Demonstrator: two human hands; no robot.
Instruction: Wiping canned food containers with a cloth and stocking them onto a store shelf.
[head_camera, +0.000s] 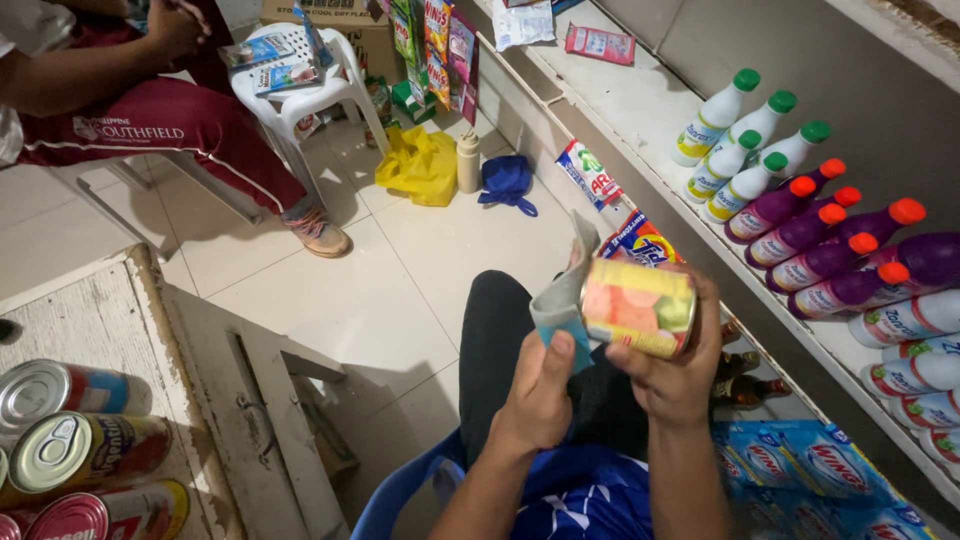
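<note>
My right hand (672, 372) grips a tin can (638, 306) with a fruit-coloured label, held on its side above my lap. My left hand (540, 388) holds a grey-blue cloth (563, 290) pressed against the can's left end. The cloth folds upward past the can. Both hands hover over my black-trousered legs, and I sit on a blue chair (400, 490).
A worn white table (90, 320) at the left carries several tin cans (70, 440) lying on their sides. A white shelf (640, 110) at the right bears white and purple bottles (810, 230). Another person (150, 110) sits by a white plastic stool (300, 80). Yellow and blue bags lie on the tiled floor.
</note>
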